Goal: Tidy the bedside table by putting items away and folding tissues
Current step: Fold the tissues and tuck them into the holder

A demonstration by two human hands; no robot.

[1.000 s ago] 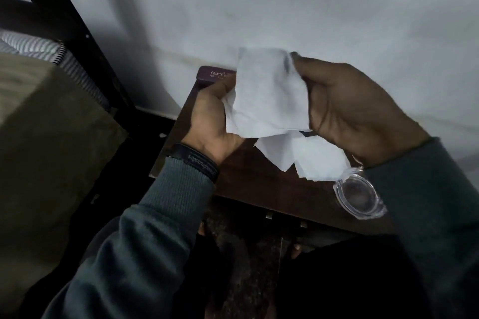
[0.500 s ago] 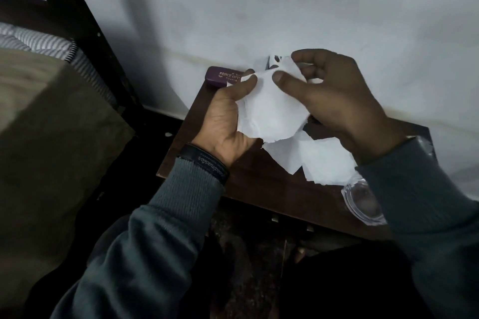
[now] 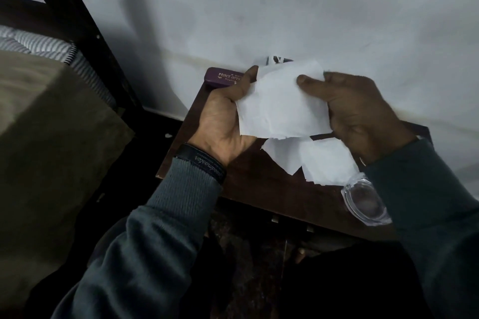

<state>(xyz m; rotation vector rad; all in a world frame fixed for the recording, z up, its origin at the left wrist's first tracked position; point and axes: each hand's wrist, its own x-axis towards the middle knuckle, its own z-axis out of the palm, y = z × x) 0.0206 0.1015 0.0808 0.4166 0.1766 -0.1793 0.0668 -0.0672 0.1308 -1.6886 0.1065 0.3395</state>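
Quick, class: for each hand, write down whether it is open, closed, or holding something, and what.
Left hand: holding the white tissue, gripping its left edge.
Right hand: holding the same tissue, pinching its right edge.

Left sleeve (image 3: 166,228): grey-green ribbed knit, snug cuff.
Right sleeve (image 3: 427,202): same dark knit.
Wristband (image 3: 204,163): black, pale script lettering, left wrist.
Left hand (image 3: 223,116), right hand (image 3: 360,114): bare.

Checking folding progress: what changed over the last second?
The right hand regripped the held tissue, its thumb now on the sheet's front; the sheet, bunched midway, is spread again. The left hand kept pinching the left edge. Loose tissues, purple case and clear lid stayed on the table.
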